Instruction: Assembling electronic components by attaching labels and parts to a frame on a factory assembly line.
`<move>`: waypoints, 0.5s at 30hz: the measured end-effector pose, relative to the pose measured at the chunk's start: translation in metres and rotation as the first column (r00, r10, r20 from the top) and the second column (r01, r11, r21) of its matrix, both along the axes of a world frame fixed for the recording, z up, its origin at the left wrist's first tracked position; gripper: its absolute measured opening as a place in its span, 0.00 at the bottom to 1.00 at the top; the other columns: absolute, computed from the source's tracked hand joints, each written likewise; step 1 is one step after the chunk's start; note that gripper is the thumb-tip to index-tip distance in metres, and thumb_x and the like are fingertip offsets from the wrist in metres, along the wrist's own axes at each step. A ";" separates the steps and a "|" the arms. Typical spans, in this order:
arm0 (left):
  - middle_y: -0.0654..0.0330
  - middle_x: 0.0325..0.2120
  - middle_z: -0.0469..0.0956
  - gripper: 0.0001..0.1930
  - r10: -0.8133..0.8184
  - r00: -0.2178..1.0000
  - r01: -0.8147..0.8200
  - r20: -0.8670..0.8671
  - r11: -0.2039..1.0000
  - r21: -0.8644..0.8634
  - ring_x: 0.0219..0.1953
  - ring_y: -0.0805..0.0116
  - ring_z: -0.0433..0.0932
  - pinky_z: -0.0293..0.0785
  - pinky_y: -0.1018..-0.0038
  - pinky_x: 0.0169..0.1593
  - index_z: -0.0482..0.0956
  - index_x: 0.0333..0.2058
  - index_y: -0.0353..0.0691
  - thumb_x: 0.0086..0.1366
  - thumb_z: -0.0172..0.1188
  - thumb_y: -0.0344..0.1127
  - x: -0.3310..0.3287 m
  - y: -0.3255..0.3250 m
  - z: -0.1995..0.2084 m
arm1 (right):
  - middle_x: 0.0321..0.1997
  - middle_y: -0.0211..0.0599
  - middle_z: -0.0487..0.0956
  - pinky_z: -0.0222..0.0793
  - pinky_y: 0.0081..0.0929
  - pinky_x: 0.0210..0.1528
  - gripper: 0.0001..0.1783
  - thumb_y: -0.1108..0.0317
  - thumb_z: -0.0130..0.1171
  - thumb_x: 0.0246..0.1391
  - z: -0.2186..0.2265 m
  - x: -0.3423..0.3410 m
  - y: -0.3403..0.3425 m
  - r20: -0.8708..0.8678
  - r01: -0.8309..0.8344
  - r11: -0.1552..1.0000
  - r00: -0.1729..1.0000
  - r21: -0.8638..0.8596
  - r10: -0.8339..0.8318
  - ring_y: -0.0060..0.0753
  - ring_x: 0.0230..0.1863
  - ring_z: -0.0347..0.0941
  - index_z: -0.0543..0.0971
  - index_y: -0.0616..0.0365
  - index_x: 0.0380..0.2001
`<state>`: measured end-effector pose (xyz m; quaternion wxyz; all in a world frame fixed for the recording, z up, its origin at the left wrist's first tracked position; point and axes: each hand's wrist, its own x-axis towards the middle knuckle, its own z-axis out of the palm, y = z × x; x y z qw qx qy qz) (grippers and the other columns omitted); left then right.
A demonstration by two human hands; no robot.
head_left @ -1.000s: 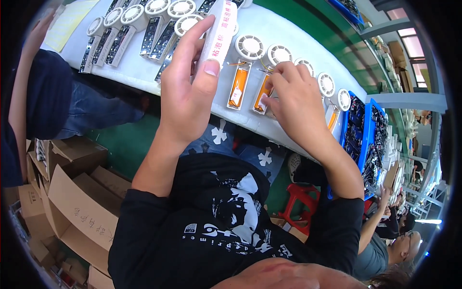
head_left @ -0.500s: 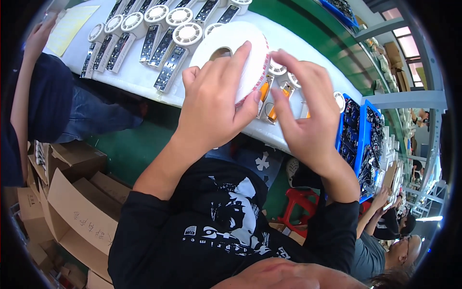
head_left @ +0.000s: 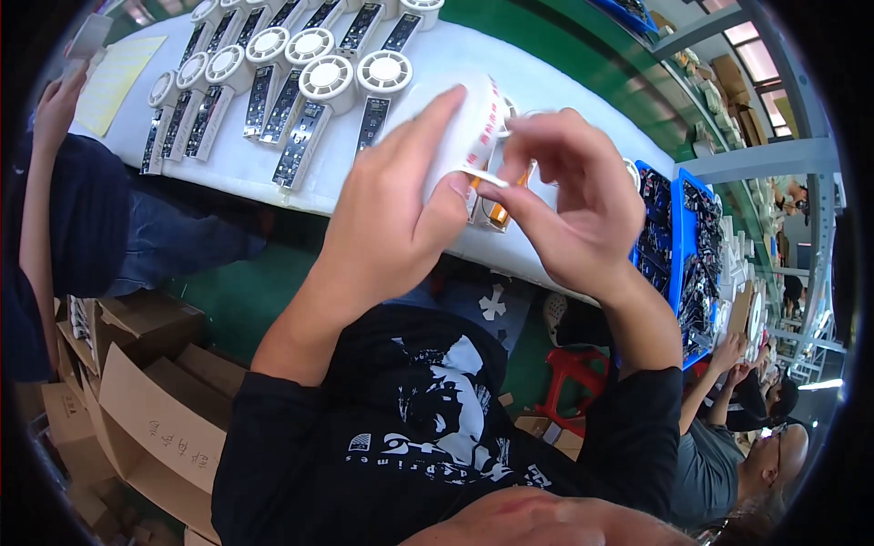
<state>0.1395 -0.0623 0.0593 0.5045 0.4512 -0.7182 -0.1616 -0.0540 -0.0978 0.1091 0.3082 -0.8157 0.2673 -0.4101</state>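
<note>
My left hand (head_left: 387,205) grips a large roll of white tape (head_left: 469,127) with red print along its edge, raised over the white-covered table. A short flap of tape (head_left: 484,176) sticks out from the roll's near side. My right hand (head_left: 583,196) has thumb and fingertips closed at that flap. Partly hidden beneath the roll and hands are opened white housings with orange parts (head_left: 498,214). Left of the roll lie handheld fan units with round white grilles; the nearest fan (head_left: 326,80) has a bare circuit board in its handle.
Blue bins (head_left: 696,264) full of small dark parts stand at the table's right. A co-worker's hand (head_left: 59,105) is by a yellow sheet (head_left: 118,82) at far left. Open cardboard boxes (head_left: 164,423) sit lower left. A red stool (head_left: 575,387) stands below the table; other people work at far right.
The roll has tilted, showing more of its printed edge. My right hand has moved in from apart, and its fingers have closed at the tape flap.
</note>
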 end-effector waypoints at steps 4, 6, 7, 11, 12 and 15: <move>0.51 0.43 0.77 0.31 -0.105 0.882 0.230 -0.459 0.946 0.227 0.43 0.65 0.74 0.70 0.72 0.47 0.65 0.64 0.25 0.68 0.45 0.42 -0.004 0.012 0.014 | 0.35 0.35 0.78 0.65 0.21 0.41 0.33 0.82 0.72 0.45 0.023 -0.014 -0.005 -0.194 -0.223 0.758 0.972 -0.613 0.129 0.24 0.36 0.72 0.73 0.64 0.57; 0.53 0.44 0.77 0.33 0.026 0.869 0.078 -0.494 0.979 0.189 0.43 0.68 0.72 0.69 0.73 0.48 0.64 0.65 0.25 0.69 0.44 0.45 0.013 0.003 0.008 | 0.31 0.31 0.76 0.65 0.22 0.40 0.31 0.80 0.72 0.45 0.027 -0.020 0.004 -0.027 -0.033 0.936 0.999 -0.351 0.026 0.21 0.35 0.70 0.74 0.63 0.55; 0.54 0.45 0.76 0.33 0.093 0.855 -0.004 -0.511 0.985 0.173 0.43 0.70 0.71 0.69 0.74 0.49 0.64 0.65 0.25 0.69 0.44 0.46 0.017 0.000 0.005 | 0.29 0.29 0.75 0.64 0.22 0.39 0.30 0.80 0.72 0.45 0.026 -0.023 0.006 0.046 0.051 0.980 0.998 -0.193 -0.043 0.20 0.34 0.70 0.75 0.63 0.54; 0.53 0.45 0.77 0.35 -0.011 0.895 0.104 -0.445 0.977 0.186 0.43 0.71 0.71 0.68 0.75 0.49 0.63 0.66 0.27 0.69 0.43 0.48 0.003 0.003 0.003 | 0.27 0.26 0.75 0.64 0.22 0.36 0.28 0.79 0.71 0.46 0.022 -0.033 -0.003 -0.457 0.155 0.960 0.889 0.233 -0.033 0.19 0.31 0.67 0.76 0.60 0.52; 0.53 0.45 0.77 0.35 -0.013 0.895 0.108 -0.446 0.976 0.189 0.43 0.71 0.71 0.68 0.75 0.49 0.63 0.66 0.27 0.69 0.43 0.48 0.001 0.003 0.001 | 0.27 0.26 0.75 0.64 0.22 0.36 0.28 0.79 0.71 0.46 0.018 -0.033 -0.003 -0.458 0.159 0.959 0.889 0.237 -0.034 0.19 0.31 0.67 0.76 0.60 0.52; 0.53 0.44 0.77 0.35 -0.021 0.940 0.076 -0.339 0.986 0.150 0.41 0.71 0.70 0.67 0.75 0.48 0.63 0.67 0.27 0.68 0.42 0.49 -0.003 0.002 -0.006 | 0.27 0.25 0.76 0.64 0.20 0.35 0.26 0.78 0.70 0.47 -0.002 -0.031 -0.002 -0.538 0.305 0.881 0.840 0.362 -0.069 0.19 0.29 0.64 0.77 0.57 0.52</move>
